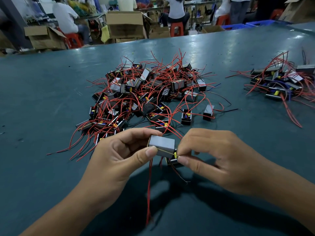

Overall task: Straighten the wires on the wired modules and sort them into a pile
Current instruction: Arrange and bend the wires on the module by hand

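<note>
Holding the module (pixel 162 147) above the table (pixel 42 99), left hand (pixel 115 160) fingers clamped on its hard body, right hand (pixel 213 155) pinching by the yellow part (pixel 175 155). Looks light; red wires (pixel 149 189) dangle floppy, so grip the case.

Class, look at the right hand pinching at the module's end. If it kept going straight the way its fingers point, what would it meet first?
The right hand points leftward, so it would first meet the held module it already touches, then the left hand gripping it. Depth is uncertain.

hands (pixel 119 154) — bare | forearms — bare, no sleeves | short nails
</note>
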### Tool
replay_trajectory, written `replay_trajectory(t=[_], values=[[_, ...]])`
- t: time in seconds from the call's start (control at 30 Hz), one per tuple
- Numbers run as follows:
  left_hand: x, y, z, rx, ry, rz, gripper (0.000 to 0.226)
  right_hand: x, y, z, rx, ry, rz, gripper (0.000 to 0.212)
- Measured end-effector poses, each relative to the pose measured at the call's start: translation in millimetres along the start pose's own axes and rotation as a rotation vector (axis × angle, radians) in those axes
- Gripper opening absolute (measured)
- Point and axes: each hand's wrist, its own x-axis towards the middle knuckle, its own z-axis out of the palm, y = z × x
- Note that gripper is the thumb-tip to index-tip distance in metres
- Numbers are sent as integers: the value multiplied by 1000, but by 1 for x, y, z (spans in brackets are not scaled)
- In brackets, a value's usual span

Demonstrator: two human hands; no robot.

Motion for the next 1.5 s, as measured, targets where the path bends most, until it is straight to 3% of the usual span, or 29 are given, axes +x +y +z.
replay_trajectory(t=[0.3,0.37,0.47,0.6,0.83,1.17,1.33,1.5], values=[[1,-1,1,-13,4,-103,49,0,-1,4,-25,177,18,8],[1,-1,1,-35,11,-121,50,-1,-1,6,62,235,64,6],[1,1,1,-70,37,-113,42,-1,-3,9,326,314,221,19],[1,1,7,-39,54,-88,31,1,-5,14,520,238,380,31],[-1,0,9,-68,59,-103,33,4,-8,19,576,219,452,16],[2,-4,5,-94,-5,-174,26,8,-13,17,784,188,567,29],[3,2,-8,86,-193,-28,48,9,-13,13,876,156,668,35],[3,0,-7,405,-184,195,38,10,-15,10,967,107,728,35]])
